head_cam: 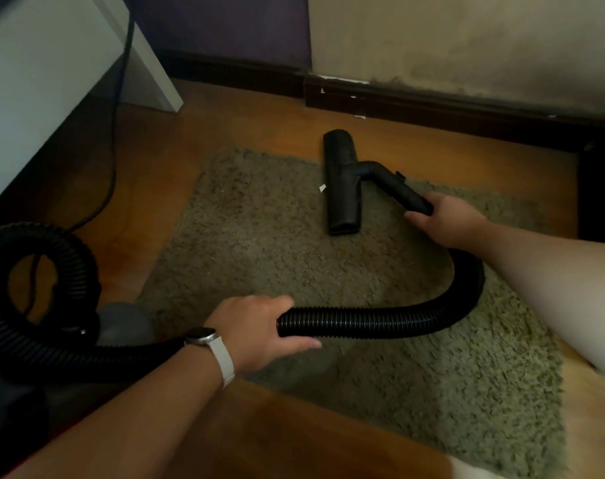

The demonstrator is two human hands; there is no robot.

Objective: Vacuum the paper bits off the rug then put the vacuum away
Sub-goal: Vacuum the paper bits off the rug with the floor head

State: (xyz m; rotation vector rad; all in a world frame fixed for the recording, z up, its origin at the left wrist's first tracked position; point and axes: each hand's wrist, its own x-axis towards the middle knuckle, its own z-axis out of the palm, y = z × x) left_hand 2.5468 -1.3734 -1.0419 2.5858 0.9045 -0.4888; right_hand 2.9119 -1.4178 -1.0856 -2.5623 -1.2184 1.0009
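A shaggy green-grey rug (pixel 266 243) lies on the wooden floor. The black vacuum nozzle (pixel 341 183) rests flat on the rug's far edge. One small white paper bit (pixel 322 188) lies just left of the nozzle. My right hand (pixel 446 219) grips the rigid black tube behind the nozzle. The ribbed black hose (pixel 415 316) curves from there back toward me, and my left hand (pixel 259 331), with a white watch on the wrist, grips it near the rug's near left side. The hose loops at the left to the grey vacuum body (pixel 121 323), which is mostly hidden.
A white table leg (pixel 156 74) stands at the back left with a black cable (pixel 116 108) running down beside it. A dark baseboard (pixel 432 105) runs along the far wall and turns the corner at the right. Bare wooden floor (pixel 163 181) surrounds the rug.
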